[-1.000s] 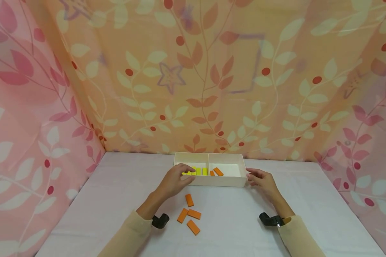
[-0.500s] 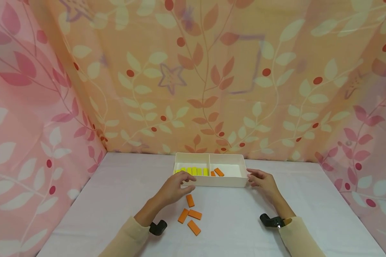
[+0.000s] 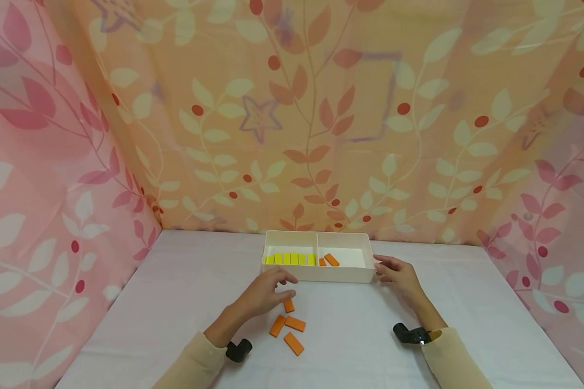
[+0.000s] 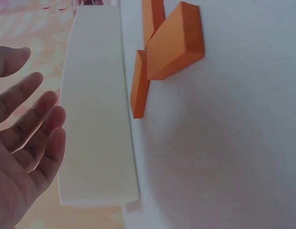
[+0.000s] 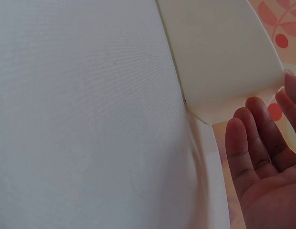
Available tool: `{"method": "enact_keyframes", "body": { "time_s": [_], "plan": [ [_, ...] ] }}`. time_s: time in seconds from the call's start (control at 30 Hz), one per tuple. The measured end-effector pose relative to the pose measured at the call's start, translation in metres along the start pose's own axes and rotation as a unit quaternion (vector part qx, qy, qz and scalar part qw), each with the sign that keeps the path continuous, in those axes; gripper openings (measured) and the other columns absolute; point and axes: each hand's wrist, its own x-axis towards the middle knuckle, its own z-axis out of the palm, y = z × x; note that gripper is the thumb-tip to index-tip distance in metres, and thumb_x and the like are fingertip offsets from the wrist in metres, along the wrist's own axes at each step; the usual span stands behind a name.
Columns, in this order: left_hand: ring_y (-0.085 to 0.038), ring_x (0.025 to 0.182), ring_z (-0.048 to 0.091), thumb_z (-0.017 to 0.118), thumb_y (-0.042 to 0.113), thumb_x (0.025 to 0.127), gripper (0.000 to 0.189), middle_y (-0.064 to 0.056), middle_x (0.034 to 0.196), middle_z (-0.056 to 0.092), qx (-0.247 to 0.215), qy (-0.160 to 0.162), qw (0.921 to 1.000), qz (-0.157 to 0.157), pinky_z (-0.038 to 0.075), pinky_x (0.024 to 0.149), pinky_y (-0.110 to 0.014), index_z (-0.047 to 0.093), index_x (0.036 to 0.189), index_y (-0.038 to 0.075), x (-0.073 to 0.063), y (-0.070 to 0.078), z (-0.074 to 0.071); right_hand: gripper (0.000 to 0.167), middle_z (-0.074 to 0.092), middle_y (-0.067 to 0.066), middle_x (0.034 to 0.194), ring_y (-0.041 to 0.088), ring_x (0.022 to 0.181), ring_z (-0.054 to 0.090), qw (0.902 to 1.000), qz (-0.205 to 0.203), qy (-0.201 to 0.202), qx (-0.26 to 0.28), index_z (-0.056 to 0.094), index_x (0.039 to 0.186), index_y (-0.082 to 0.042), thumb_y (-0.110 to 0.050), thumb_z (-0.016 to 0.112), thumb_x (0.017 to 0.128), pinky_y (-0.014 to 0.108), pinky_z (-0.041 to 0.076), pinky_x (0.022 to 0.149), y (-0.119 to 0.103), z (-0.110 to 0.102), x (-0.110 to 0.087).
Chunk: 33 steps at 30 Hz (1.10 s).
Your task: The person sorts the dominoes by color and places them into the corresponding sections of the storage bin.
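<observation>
My left hand [image 3: 264, 293] hovers in front of the white two-part box [image 3: 316, 275], fingers relaxed and holding nothing. Beneath its thumb lies an orange block [image 3: 289, 306], partly hidden by the hand. Closer to me are three more orange blocks [image 3: 293, 343]. In the left wrist view the palm and spread fingers show beside the box wall [image 4: 95, 105], with orange blocks [image 4: 174, 43] beyond. My right hand [image 3: 398, 276] rests its fingertips at the box's right end. Yellow blocks [image 3: 294, 259] line the left compartment; orange blocks [image 3: 331, 260] lie in the right one.
A white cloth covers the table [image 3: 350, 335]. Right behind the box hangs a patterned curtain [image 3: 311, 162], with pink patterned sides left and right. Each wrist wears a black camera mount [image 3: 239, 350].
My left hand has drawn back from above the box's left compartment toward me, over the nearest orange block, uncovering the yellow row. The right hand stays at the box's end.
</observation>
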Motion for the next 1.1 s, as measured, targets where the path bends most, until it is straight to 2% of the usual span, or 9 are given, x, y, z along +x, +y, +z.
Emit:
{"method": "enact_keyframes", "body": {
  "time_s": [0.2, 0.5, 0.77, 1.1],
  "plan": [
    [-0.023, 0.107, 0.056, 0.068, 0.027, 0.091, 0.027, -0.003, 0.117, 0.062, -0.004, -0.008, 0.9997, -0.022, 0.051, 0.09, -0.039, 0.066, 0.116, 0.015, 0.0, -0.004, 0.005, 0.053, 0.066, 0.0, 0.094, 0.012, 0.083, 0.065, 1.0, 0.002, 0.002, 0.002, 0.055, 0.135, -0.001, -0.031, 0.066, 0.093, 0.024, 0.057, 0.074, 0.001, 0.0, 0.001],
    [-0.022, 0.105, 0.057, 0.069, 0.025, 0.09, 0.027, -0.004, 0.115, 0.062, 0.008, -0.011, 0.9995, -0.03, 0.051, 0.087, -0.038, 0.067, 0.114, 0.012, 0.001, -0.012, 0.012, 0.053, 0.066, -0.003, 0.091, 0.013, 0.082, 0.066, 0.9999, 0.003, 0.0, 0.015, 0.055, 0.135, -0.001, -0.031, 0.067, 0.092, 0.023, 0.056, 0.072, 0.003, 0.0, 0.001],
    [-0.023, 0.101, 0.059, 0.071, 0.022, 0.088, 0.027, -0.005, 0.111, 0.063, 0.021, -0.02, 0.9973, -0.068, 0.052, 0.087, -0.042, 0.068, 0.112, 0.009, 0.001, -0.014, 0.016, 0.053, 0.066, -0.001, 0.093, 0.015, 0.083, 0.066, 0.9999, 0.005, 0.0, 0.01, 0.055, 0.135, -0.001, -0.031, 0.065, 0.093, 0.024, 0.057, 0.074, -0.001, 0.001, 0.0],
    [-0.017, 0.087, 0.053, 0.077, 0.024, 0.082, 0.036, -0.004, 0.103, 0.061, 0.045, -0.06, 0.9905, -0.115, 0.051, 0.085, -0.039, 0.067, 0.113, 0.008, 0.008, -0.01, 0.02, 0.054, 0.066, -0.005, 0.091, 0.013, 0.083, 0.066, 0.9999, 0.001, 0.002, 0.014, 0.054, 0.135, 0.0, -0.032, 0.065, 0.093, 0.024, 0.057, 0.074, 0.002, 0.001, 0.001]
  ]
}}
